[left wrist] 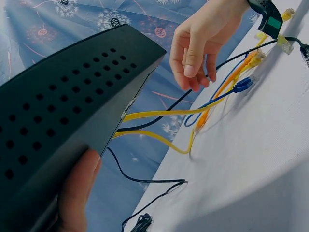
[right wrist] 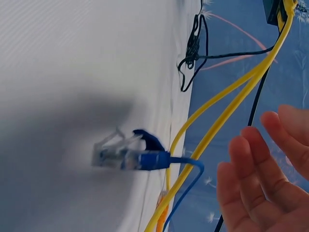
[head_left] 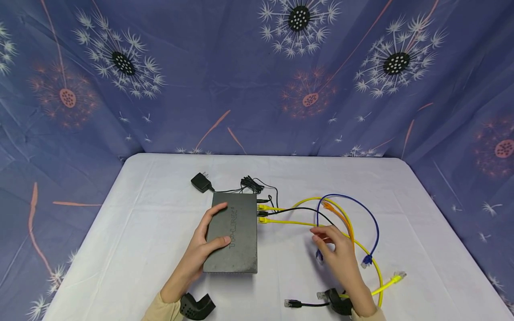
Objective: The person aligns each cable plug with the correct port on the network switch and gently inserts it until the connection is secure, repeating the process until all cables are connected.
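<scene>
My left hand grips the left side of a black TP-LINK network switch, thumb on its top. In the left wrist view the switch's perforated side fills the left. Two yellow plugs and a black plug sit in its right edge. Over the cables to the right, my right hand has loosely bent fingers with nothing between them. In the right wrist view, a blue network plug hangs beside these fingers, and a black cable passes behind them.
Behind the switch lie a black power adapter and its bundled cord. An orange cable and a blue cable loop at right. A loose yellow plug and a black plug lie near the front.
</scene>
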A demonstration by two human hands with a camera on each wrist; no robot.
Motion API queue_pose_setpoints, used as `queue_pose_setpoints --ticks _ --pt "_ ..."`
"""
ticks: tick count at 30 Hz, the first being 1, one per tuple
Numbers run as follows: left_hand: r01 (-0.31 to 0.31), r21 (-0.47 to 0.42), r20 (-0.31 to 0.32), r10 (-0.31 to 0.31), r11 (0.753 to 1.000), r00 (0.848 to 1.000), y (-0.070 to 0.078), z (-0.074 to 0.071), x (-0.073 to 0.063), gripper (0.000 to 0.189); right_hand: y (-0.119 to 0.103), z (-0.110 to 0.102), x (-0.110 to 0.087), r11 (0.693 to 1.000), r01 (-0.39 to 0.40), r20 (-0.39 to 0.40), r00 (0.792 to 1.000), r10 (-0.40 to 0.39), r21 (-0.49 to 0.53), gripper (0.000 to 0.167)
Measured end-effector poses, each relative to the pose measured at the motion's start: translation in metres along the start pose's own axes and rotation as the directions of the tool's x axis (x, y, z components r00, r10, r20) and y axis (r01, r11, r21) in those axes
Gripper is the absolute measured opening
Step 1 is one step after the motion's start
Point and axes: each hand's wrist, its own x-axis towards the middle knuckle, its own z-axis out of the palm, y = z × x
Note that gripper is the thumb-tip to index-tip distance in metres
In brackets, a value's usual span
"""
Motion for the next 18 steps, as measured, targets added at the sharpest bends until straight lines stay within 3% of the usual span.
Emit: queue_pose_setpoints --ticks 8,18 --pt "0.002 -0.001 -0.002 -0.002 1.000 1.000 -0.001 0.000 0.000 0.072 0.006 -0.005 -0.009 0.996 -0.089 0.027 0.996 0.089 -0.006 0.020" --pt "-0.001 -0.006 -0.007 0.001 1.000 1.000 -0.002 0.000 0.000 0.073 0.009 -0.015 -0.017 0.973 -0.218 0.105 0.969 0.225 -0.073 0.016"
